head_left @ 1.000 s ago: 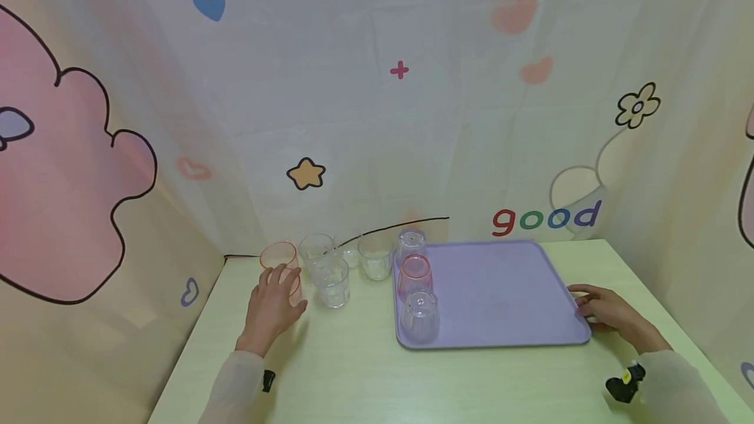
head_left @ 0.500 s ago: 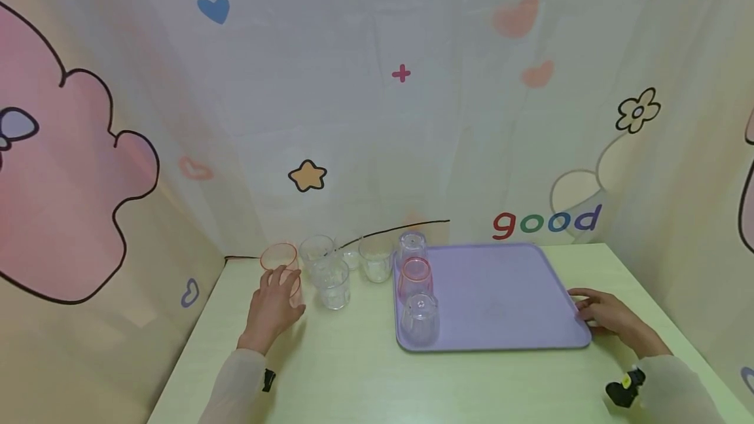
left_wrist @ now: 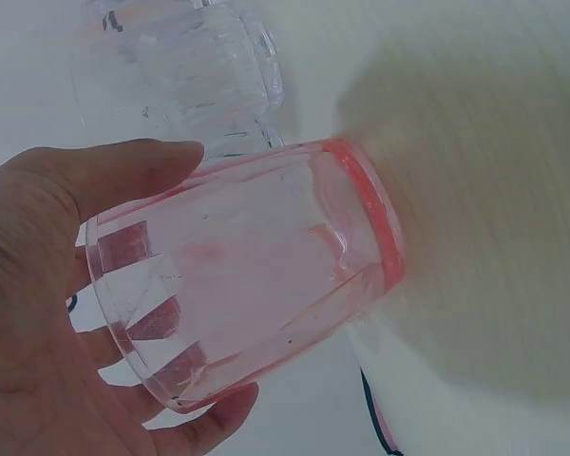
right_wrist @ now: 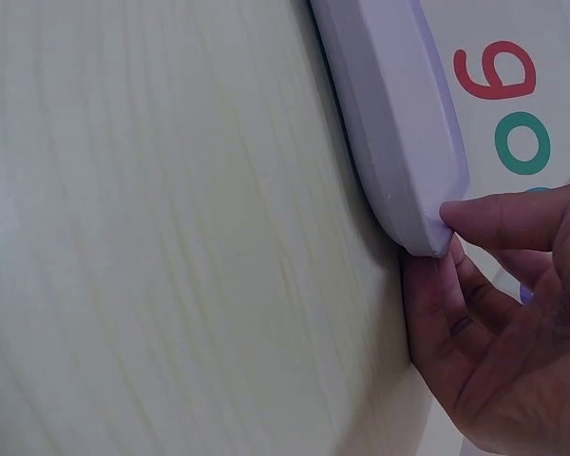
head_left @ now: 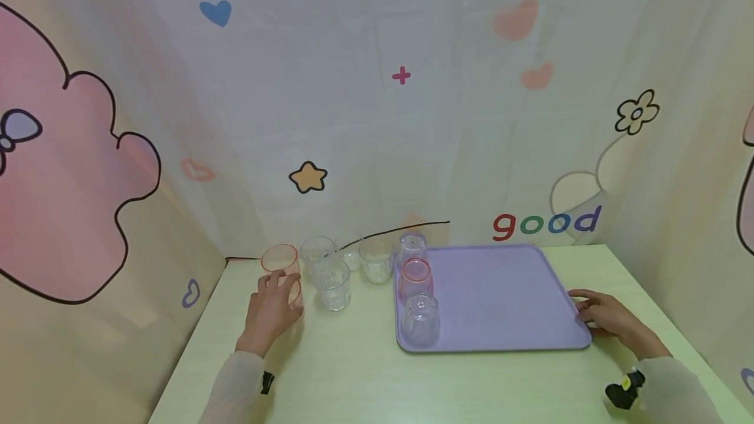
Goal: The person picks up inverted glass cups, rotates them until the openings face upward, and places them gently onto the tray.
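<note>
My left hand [head_left: 271, 309] reaches down over a pink-tinted glass [left_wrist: 247, 266] at the left of the table. In the left wrist view its thumb lies along one side of the glass and the fingers curl round the other. A second glass with a red rim [head_left: 280, 258] stands just behind it. At the lilac tray's [head_left: 501, 300] right edge, my right hand [head_left: 612, 316] pinches the rim near the front corner, thumb above and fingers beneath. Three glasses line the tray's left side: a purplish one [head_left: 412, 250], a pink one [head_left: 415, 280] and a clear one [head_left: 421, 320].
Several clear glasses, among them a front one [head_left: 334, 285] and a back one [head_left: 377, 260], stand between my left hand and the tray. A printed curtain [head_left: 365, 116] hangs behind the pale table [head_left: 353, 385] and along both sides.
My left thumb and fingers have drawn in slightly on the pink glass. The right hand and tray stay put; the head view has tilted up a little.
</note>
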